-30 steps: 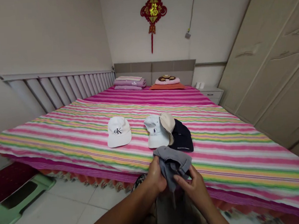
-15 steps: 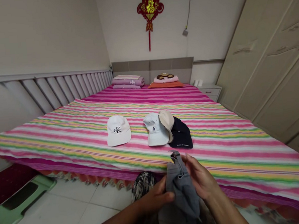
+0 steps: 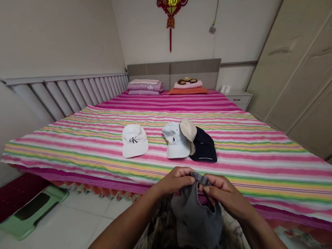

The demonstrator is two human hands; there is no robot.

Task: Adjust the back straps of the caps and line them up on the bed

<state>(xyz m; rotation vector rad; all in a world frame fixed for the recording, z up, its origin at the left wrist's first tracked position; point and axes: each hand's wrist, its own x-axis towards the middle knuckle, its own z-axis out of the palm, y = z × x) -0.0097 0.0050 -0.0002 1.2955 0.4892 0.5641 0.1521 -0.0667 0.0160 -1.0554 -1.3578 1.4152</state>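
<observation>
A grey cap (image 3: 196,218) hangs in front of me at the near edge of the bed. My left hand (image 3: 175,180) and my right hand (image 3: 222,193) both pinch the strap at its top, fingers closed, close together. On the striped bed cover (image 3: 96,130) beyond lie a white cap with a black logo (image 3: 134,140), a pale blue cap (image 3: 176,140), a beige cap (image 3: 190,132) overlapping it, and a navy cap (image 3: 204,148) under the beige one.
Folded purple bedding (image 3: 145,86) and an orange and pink pillow (image 3: 188,87) lie at the headboard. A wardrobe (image 3: 303,70) fills the right side. A nightstand (image 3: 237,97) stands beside it. A green stool (image 3: 28,212) sits on the tiled floor at left.
The grey cap has been turned in my hands; it now hangs crown down with both hands pinching the strap at its top. The caps on the bed have not moved.
</observation>
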